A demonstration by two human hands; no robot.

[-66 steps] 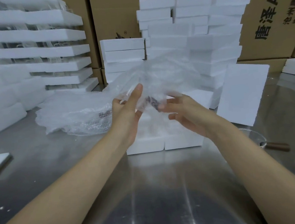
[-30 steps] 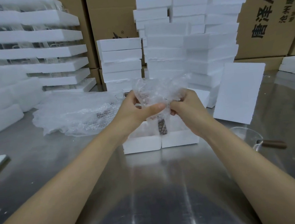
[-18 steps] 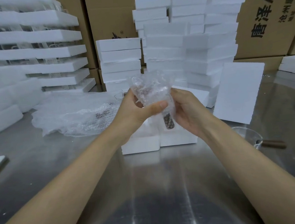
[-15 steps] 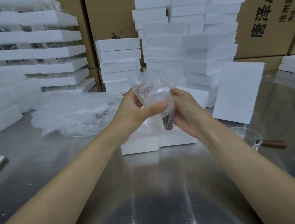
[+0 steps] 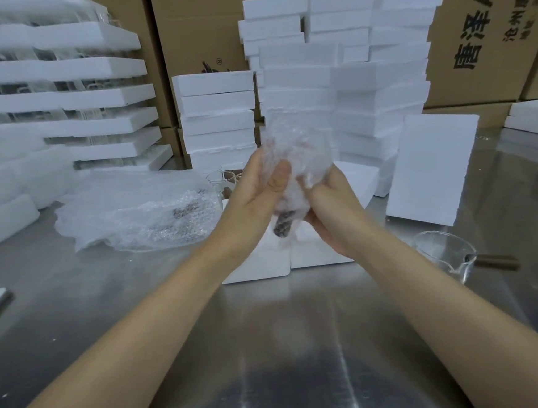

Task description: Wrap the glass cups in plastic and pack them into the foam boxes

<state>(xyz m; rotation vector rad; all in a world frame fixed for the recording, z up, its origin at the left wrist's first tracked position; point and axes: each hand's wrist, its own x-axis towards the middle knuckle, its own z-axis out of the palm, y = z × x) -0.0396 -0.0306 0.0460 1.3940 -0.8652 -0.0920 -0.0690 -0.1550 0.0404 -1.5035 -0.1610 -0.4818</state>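
Both hands clasp the bubble-wrapped cup (image 5: 294, 169) between them, left hand (image 5: 254, 198) and right hand (image 5: 332, 208) closed round it to keep the wrap tight; open foam box (image 5: 259, 262) sits directly below the grip, ready for packing.
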